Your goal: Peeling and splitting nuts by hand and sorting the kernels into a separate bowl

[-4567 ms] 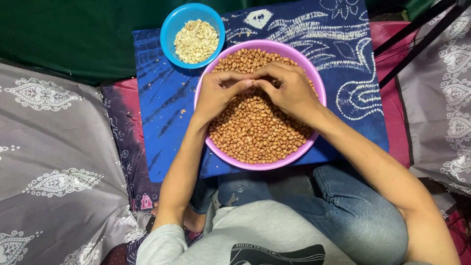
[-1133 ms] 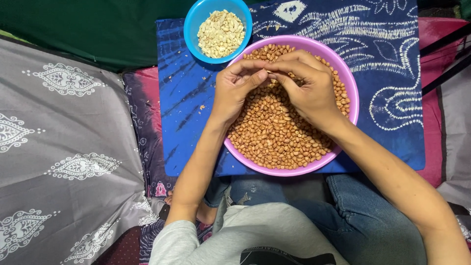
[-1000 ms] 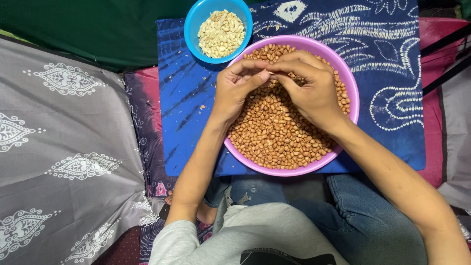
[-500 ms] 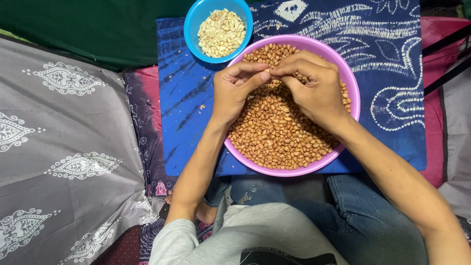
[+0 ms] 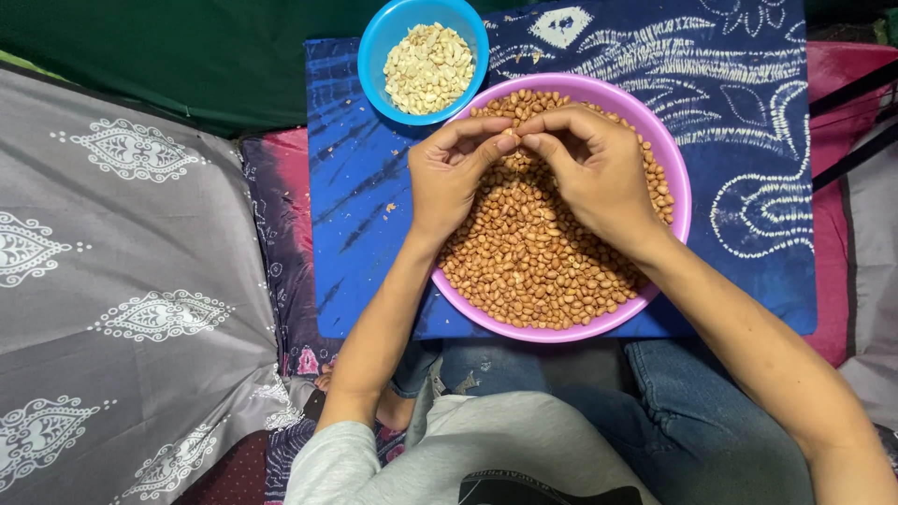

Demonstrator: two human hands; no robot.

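A large purple bowl (image 5: pixel 675 168) full of brown-skinned peanuts (image 5: pixel 543 262) rests on a blue patterned cloth (image 5: pixel 355 215). My left hand (image 5: pixel 449 178) and my right hand (image 5: pixel 599 173) meet over the bowl's far half, thumbs and fingertips pinched together on a single peanut (image 5: pixel 513 138). Behind the big bowl, at its upper left, a small blue bowl (image 5: pixel 374 47) holds pale skinless peanuts (image 5: pixel 428 67).
A grey patterned cushion (image 5: pixel 122 281) lies to the left, green fabric (image 5: pixel 187 56) behind it. Pink cloth (image 5: pixel 842 84) and dark straps (image 5: pixel 856 150) show at the right. My jeans-clad legs (image 5: pixel 692 411) and grey shirt (image 5: pixel 468 449) are below. Bits of skin dot the blue cloth.
Both hands have stayed pinched together over the bowl, with small finger movements. The camera view has drifted a little, most of it over the first few seconds.
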